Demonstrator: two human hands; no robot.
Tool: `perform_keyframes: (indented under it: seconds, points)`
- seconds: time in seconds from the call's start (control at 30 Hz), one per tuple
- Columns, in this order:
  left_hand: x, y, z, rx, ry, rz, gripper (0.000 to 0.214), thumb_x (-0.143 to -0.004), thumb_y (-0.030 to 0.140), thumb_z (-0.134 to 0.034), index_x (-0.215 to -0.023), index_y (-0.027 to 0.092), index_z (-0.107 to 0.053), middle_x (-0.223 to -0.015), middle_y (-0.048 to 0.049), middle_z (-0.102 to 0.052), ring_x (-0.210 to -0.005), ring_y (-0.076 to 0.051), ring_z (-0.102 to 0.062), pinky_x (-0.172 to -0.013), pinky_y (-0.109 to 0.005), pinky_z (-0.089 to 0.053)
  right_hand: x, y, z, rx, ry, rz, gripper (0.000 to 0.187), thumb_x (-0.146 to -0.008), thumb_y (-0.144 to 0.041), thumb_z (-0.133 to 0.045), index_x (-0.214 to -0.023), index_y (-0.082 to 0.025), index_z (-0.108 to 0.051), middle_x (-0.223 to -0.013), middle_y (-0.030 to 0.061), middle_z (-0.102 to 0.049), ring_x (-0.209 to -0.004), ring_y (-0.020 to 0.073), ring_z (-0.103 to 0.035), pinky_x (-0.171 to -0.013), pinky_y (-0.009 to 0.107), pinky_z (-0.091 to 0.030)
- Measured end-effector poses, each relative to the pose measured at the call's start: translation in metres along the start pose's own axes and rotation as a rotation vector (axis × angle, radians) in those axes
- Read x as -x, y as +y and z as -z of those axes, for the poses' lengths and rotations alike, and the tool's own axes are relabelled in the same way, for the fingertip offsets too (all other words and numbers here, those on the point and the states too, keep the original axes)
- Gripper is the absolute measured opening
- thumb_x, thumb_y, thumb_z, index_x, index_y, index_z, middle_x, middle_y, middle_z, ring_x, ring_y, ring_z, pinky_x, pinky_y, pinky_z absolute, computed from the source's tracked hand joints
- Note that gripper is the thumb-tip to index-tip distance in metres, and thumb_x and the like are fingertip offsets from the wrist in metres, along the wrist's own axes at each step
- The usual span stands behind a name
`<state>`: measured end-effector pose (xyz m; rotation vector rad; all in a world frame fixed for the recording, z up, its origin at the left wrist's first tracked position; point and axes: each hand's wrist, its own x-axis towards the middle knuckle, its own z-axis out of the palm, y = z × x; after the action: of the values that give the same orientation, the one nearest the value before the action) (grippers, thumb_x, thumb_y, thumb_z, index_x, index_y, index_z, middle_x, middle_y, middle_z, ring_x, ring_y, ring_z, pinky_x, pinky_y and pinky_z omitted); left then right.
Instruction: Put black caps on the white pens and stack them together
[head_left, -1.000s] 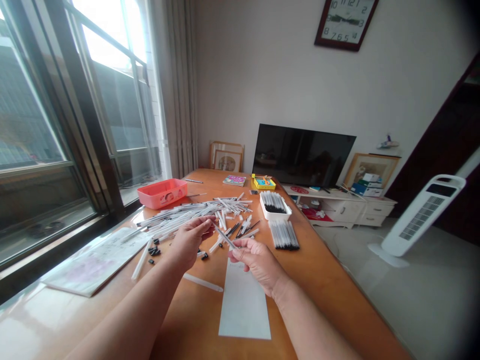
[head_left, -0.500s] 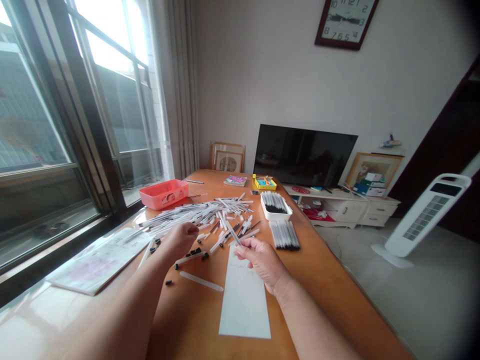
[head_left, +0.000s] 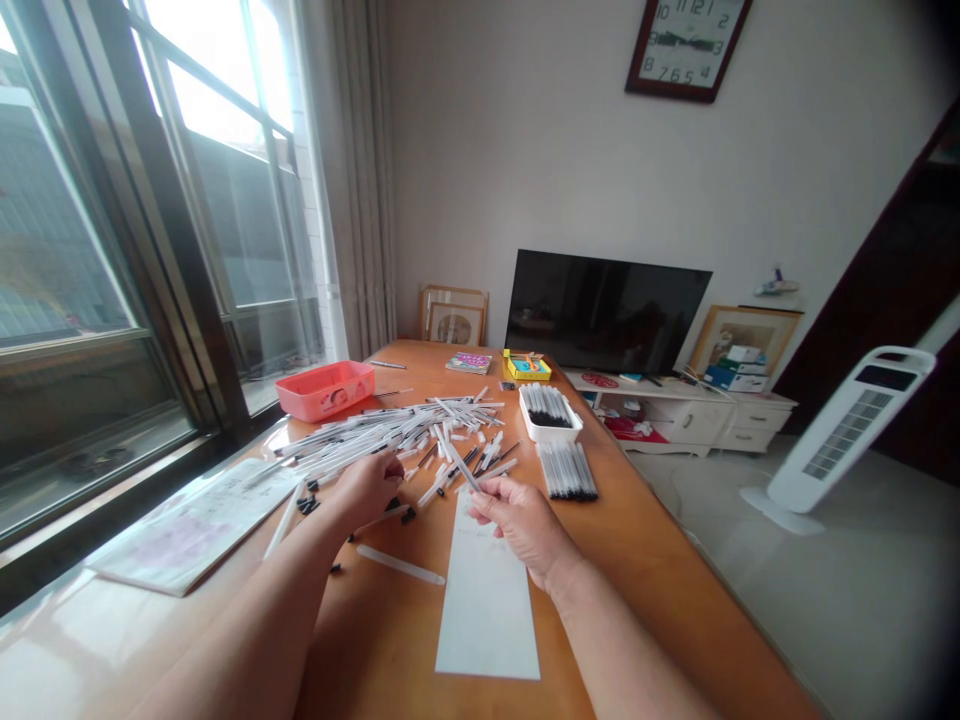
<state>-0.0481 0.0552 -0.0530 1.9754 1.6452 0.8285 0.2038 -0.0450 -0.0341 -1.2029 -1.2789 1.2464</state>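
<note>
My right hand (head_left: 521,520) pinches a whitish pen barrel (head_left: 462,466), which points up and away to the left above a white paper strip (head_left: 487,610). My left hand (head_left: 370,486) is closed and low over the table, next to loose black pen caps (head_left: 407,516). Its fingertips are partly hidden, so what they hold cannot be made out. Beyond it spreads a heap of white pen barrels (head_left: 390,425), with shorter pen parts nearer me. A single white barrel (head_left: 401,565) lies left of the strip.
Pens with black ends fill a white box (head_left: 561,433); a row of similar pens (head_left: 568,472) lies before it. A pink basket (head_left: 326,392), a booklet (head_left: 195,525), a magazine (head_left: 469,363) and a yellow box (head_left: 528,368) are on the wooden table (head_left: 630,590).
My left hand has moved slightly to the right and nearer to me, toward the black caps. The right hand keeps the pen barrel in nearly the same place.
</note>
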Motion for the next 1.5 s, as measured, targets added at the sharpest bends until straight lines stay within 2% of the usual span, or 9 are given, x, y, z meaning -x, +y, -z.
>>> perform_keyframes:
  seconds: [0.07, 0.17, 0.33, 0.8, 1.5]
  points:
    - [0.006, 0.012, 0.003, 0.266, -0.035, 0.063, 0.013, -0.068, 0.029, -0.070, -0.078, 0.019, -0.069, -0.069, -0.0027, -0.066, -0.067, -0.020, -0.058, -0.063, -0.028, -0.039, -0.002, 0.004, 0.000, 0.026, 0.000, 0.047, 0.034, -0.079, -0.044, -0.069, -0.096, -0.015, -0.074, -0.081, 0.0049, -0.071, -0.077, 0.0174, -0.061, -0.070, 0.028, -0.043]
    - [0.014, 0.028, 0.009, 0.634, -0.155, 0.074, 0.026, -0.068, 0.034, -0.077, -0.086, 0.017, -0.070, -0.080, -0.0050, -0.069, -0.073, -0.018, -0.060, -0.068, -0.029, -0.042, -0.006, 0.013, 0.001, 0.089, -0.007, 0.135, 0.032, -0.081, -0.042, -0.068, -0.096, -0.015, -0.075, -0.077, 0.0034, -0.069, -0.073, 0.0168, -0.059, -0.071, 0.029, -0.044]
    - [0.020, 0.038, 0.016, 0.881, -0.199, 0.064, 0.033, -0.071, 0.038, -0.080, -0.094, 0.015, -0.074, -0.086, -0.0077, -0.069, -0.077, -0.017, -0.060, -0.073, -0.029, -0.043, -0.008, 0.019, 0.001, 0.189, -0.045, 0.179, 0.028, -0.084, -0.040, -0.064, -0.095, -0.017, -0.076, -0.074, 0.0018, -0.066, -0.068, 0.0154, -0.054, -0.068, 0.029, -0.043]
    - [0.024, 0.047, 0.015, 0.890, -0.198, 0.089, 0.035, -0.066, 0.038, -0.085, -0.091, 0.014, -0.077, -0.081, -0.0080, -0.069, -0.072, -0.015, -0.057, -0.068, -0.028, -0.041, -0.007, 0.021, 0.001, 0.235, -0.053, 0.180, 0.028, -0.085, -0.040, -0.062, -0.097, -0.019, -0.077, -0.074, 0.0012, -0.066, -0.066, 0.0156, -0.054, -0.068, 0.029, -0.044]
    - [0.024, 0.047, 0.011, 0.769, -0.213, 0.015, 0.031, -0.068, 0.041, -0.081, -0.088, 0.017, -0.076, -0.076, -0.0038, -0.068, -0.068, -0.015, -0.054, -0.068, -0.029, -0.039, -0.009, 0.025, 0.001, 0.303, -0.021, 0.196, 0.027, -0.084, -0.041, -0.062, -0.095, -0.020, -0.077, -0.071, 0.0019, -0.067, -0.067, 0.0178, -0.058, -0.068, 0.031, -0.046]
